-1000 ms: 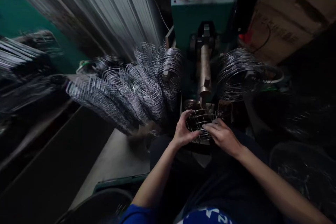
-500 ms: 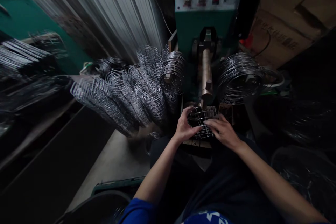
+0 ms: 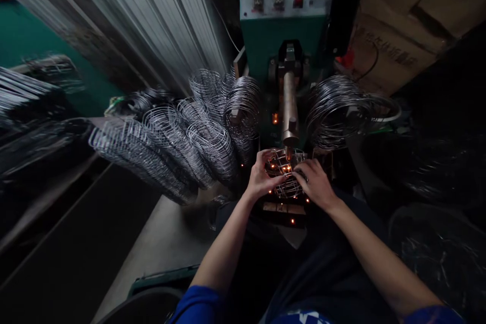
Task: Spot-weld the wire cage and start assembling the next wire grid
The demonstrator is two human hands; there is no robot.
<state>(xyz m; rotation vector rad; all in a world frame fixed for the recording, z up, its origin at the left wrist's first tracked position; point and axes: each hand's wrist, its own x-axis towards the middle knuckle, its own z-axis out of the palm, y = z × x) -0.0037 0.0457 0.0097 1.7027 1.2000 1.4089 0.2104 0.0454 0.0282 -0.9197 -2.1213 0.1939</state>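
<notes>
Sparks are now seen around the wire basket (image 3: 285, 178), where none were seen half a second ago; both hands have been drawn in tighter against it. The basket is held under the tip of the copper-coloured rod (image 3: 289, 110) of the green machine (image 3: 283, 45), on the block in front of the person.

Left hand (image 3: 261, 178): fingers curled round the basket's left side, gripped. Right hand (image 3: 315, 182): fingers curled over the right rim, gripped.

Risks, as judged:
- Bare fingers are kept right beside the sparking point; burns are likely if the basket is shifted.
- Sparks are thrown toward the lap and forearms; no gloves are seen.
- A slipped grip would put the joint off its crossing.

Basket: small, round, open mesh of thin bright wire, ribs crossed by rings, lit orange from inside. Stacks of wire frames (image 3: 178, 136) are piled to the left, a coil of wire rings (image 3: 337, 109) to the right.
</notes>
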